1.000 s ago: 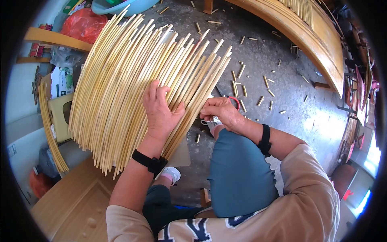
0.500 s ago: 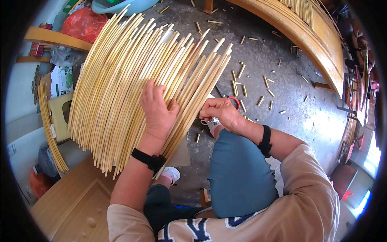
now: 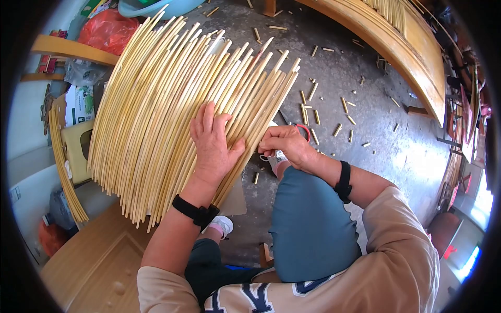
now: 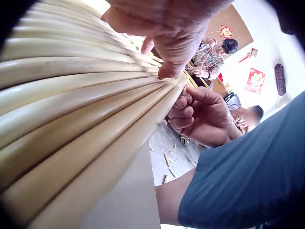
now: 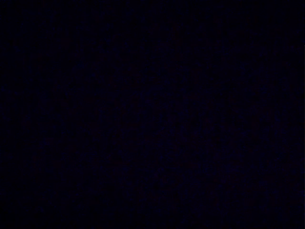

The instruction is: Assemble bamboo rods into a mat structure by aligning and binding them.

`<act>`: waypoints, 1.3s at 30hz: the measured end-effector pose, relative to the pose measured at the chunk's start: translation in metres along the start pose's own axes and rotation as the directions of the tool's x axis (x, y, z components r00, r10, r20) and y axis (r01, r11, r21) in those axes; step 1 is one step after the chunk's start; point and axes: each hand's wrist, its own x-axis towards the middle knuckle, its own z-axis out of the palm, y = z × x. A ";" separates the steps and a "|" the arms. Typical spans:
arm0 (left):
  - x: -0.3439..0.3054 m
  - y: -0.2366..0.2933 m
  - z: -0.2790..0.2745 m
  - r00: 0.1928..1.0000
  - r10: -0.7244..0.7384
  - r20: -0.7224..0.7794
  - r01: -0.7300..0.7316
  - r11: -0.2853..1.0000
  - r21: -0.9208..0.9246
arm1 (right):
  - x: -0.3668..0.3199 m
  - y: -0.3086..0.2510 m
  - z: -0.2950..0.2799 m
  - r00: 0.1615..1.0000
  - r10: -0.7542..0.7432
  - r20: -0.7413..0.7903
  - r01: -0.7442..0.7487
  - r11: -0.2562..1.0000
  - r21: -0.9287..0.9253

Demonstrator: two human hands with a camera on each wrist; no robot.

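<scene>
A broad row of thin, pale yellow canes [image 3: 151, 109] lies side by side before me, slightly fanned. My left hand [image 3: 213, 151] rests on top of them near the right side, thumb spread from the fingers. In the left wrist view, its thumb presses on the canes [image 4: 66, 109] near the outer edge. Just beyond that edge, my right hand [image 3: 286, 145] has its fingers curled and the thumb against the index finger. Its fingertips are right at the outermost cane; I cannot tell what they pinch. The right wrist view is black.
Short cane offcuts [image 3: 313, 93] litter the grey floor [image 3: 334, 52] beyond my right knee [image 3: 313, 224]. Red-handled scissors [image 3: 305, 134] lie behind my right hand. A curved wooden panel [image 3: 402, 68] stands far right. Two people appear in the left wrist view's background.
My left hand first shifted left across the canes, then back right toward the outer edge. A gap between canes near that edge opened and has narrowed. The right hand has barely moved.
</scene>
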 end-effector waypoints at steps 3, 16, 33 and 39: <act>0.000 -0.006 0.003 1.000 0.005 -0.003 -0.005 1.000 -0.009 | -0.001 0.000 0.002 1.000 -0.027 0.004 0.027 0.999 0.017; 0.006 -0.001 0.008 0.999 -0.029 -0.036 0.033 0.994 0.108 | 0.008 0.000 -0.002 1.000 -0.021 -0.014 0.022 0.998 0.053; -0.004 0.004 0.009 0.994 -0.096 0.052 0.091 0.992 0.089 | 0.018 0.010 -0.004 1.000 -0.003 0.031 -0.003 0.982 0.188; -0.003 0.010 0.012 0.993 -0.115 0.007 0.112 0.975 0.194 | 0.017 0.010 -0.003 1.000 -0.022 -0.005 0.022 0.974 0.224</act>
